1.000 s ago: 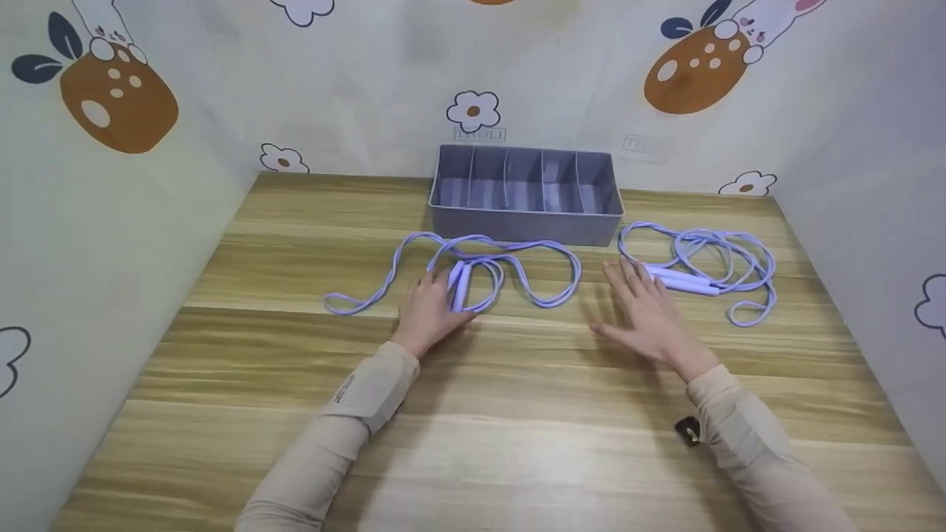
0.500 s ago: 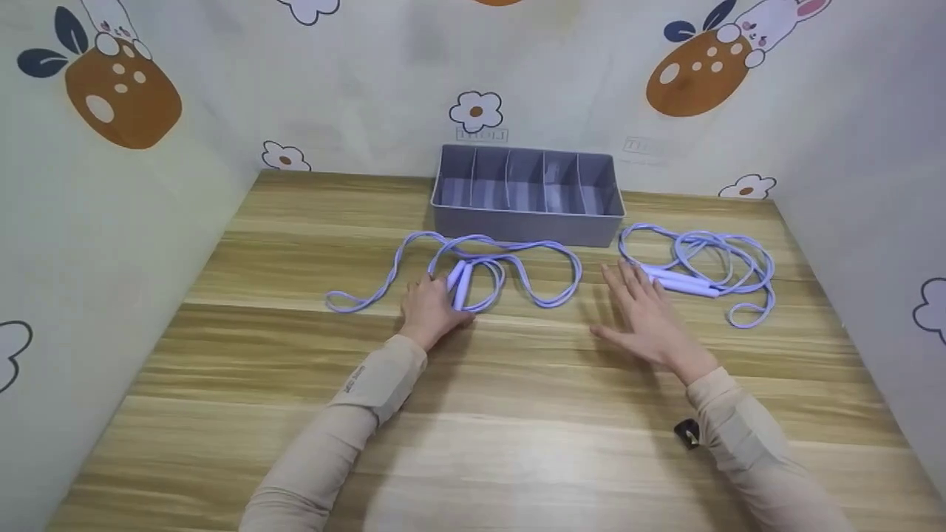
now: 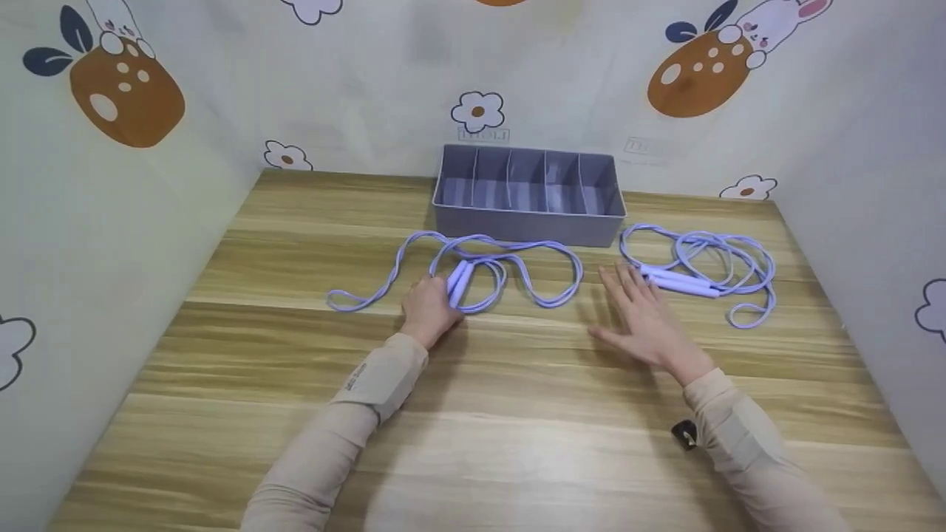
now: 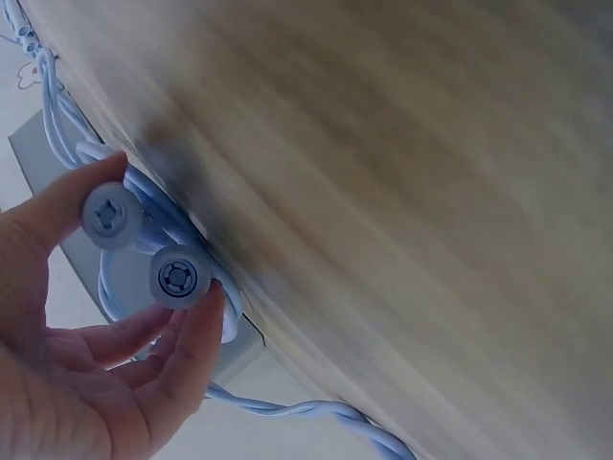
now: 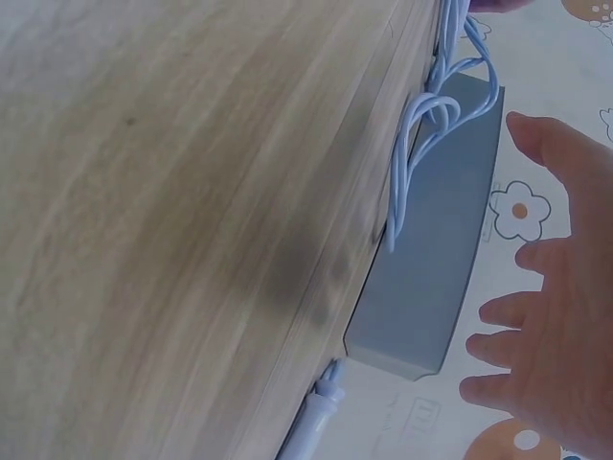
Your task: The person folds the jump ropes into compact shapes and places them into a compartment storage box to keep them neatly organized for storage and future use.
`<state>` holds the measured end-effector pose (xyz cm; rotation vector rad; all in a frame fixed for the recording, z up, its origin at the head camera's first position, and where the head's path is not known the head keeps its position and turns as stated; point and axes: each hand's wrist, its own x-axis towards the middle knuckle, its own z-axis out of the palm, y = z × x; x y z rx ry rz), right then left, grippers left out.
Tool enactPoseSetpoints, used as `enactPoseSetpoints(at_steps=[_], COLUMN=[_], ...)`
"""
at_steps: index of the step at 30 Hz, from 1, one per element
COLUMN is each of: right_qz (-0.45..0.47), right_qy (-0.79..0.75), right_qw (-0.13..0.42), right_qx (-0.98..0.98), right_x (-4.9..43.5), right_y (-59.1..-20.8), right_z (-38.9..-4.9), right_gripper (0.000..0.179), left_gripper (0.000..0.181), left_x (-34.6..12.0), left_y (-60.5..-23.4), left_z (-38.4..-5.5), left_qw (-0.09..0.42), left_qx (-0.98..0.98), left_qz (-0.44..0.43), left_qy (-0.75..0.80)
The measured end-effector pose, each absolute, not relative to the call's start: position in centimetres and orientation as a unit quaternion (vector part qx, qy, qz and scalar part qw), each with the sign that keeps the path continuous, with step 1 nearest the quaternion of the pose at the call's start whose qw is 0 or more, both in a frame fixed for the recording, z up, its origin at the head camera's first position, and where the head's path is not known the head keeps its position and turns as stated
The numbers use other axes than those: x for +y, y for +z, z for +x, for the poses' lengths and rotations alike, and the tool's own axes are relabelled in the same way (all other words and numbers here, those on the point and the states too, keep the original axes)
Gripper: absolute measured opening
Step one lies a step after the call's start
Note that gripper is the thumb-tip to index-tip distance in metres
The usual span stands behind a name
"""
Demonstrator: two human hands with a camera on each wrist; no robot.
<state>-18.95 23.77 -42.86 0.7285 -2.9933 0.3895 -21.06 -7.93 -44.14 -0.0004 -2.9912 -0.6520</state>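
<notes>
Two lilac jump ropes with smooth handles lie on the wooden table. My left hand (image 3: 430, 307) pinches both handles (image 3: 460, 281) of the left jump rope, its twisted cord (image 3: 526, 284) loosely looped beyond them. The left wrist view has the handle ends (image 4: 179, 276) side by side between thumb and fingers. Over the table, my right hand (image 3: 650, 325) is spread with straight fingers and holds nothing. Its fingertips are right by the handles (image 3: 684, 283) of the right jump rope. A handle (image 5: 311, 422) of that rope shows at the bottom of the right wrist view.
A grey box (image 3: 528, 225) with several compartments stands at the back of the table (image 3: 517, 414), just behind the cords. Patterned walls (image 3: 369, 96) enclose the back and both sides. A small black object (image 3: 685, 434) sits beside the right sleeve.
My left fingers have closed in round the handles of the left jump rope, bringing these closer together and tilting them slightly. My right hand has barely moved.
</notes>
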Motion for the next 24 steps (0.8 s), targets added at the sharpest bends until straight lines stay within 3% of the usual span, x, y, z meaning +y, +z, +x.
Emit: enactPoseSetpoints(at_steps=[6,11,24], right_qz=[0.238,0.245,0.251], right_qy=[0.12,0.129,0.131], right_qw=[0.022,0.026,0.01], right_qx=[-0.964,-0.961,-0.959], right_x=[23.8,23.8,23.5], right_y=[-43.0,-43.2,-43.4], right_z=[-19.0,-19.0,-18.8], right_gripper=[0.087,0.087,0.082], left_gripper=[0.015,0.011,0.011], left_x=[-8.2,-8.2,-9.2], left_y=[-44.0,-43.7,-44.2], left_z=[-21.3,-21.4,-22.0], left_qw=[0.066,0.062,0.123], left_qx=[-0.973,-0.978,-0.963], left_qz=[-0.013,-0.014,-0.026], left_qy=[-0.222,-0.2,-0.238])
